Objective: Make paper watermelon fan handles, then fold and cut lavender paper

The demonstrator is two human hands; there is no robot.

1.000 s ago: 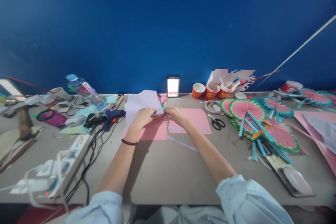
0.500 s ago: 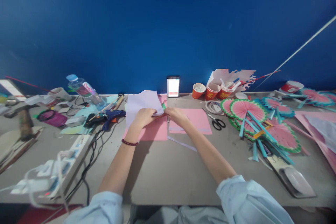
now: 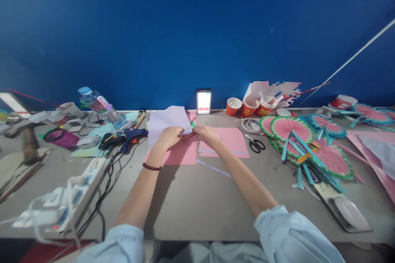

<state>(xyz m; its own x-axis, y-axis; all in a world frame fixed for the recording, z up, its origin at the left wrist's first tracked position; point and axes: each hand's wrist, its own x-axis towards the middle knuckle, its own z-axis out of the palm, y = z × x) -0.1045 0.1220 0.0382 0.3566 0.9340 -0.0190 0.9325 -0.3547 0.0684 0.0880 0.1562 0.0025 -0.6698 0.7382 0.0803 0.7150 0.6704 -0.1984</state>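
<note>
A lavender sheet [image 3: 168, 117] lies over pink paper [image 3: 180, 156] left of the table's middle, its near edge folded up. My left hand [image 3: 169, 136] is closed on that folded edge. At the right end of the fold, my right hand [image 3: 206, 133] pinches the same sheet. A small green piece [image 3: 193, 124] shows just behind my fingertips. Another pink sheet [image 3: 231, 141] lies partly under my right wrist, with a lavender strip [image 3: 214, 168] in front of it. My fingertips partly hide the fold.
Black scissors [image 3: 256, 144], red paper cups [image 3: 250, 107] and pink paper fans [image 3: 291, 130] are on the right. On the left are a blue glue gun [image 3: 131, 137], a plastic bottle [image 3: 100, 106], a hammer [image 3: 30, 144] and a power strip [image 3: 83, 193] with cables. A phone [image 3: 204, 102] stands behind.
Both hands have barely moved and keep their hold on the lavender sheet. The folded edge between them looks slightly more level.
</note>
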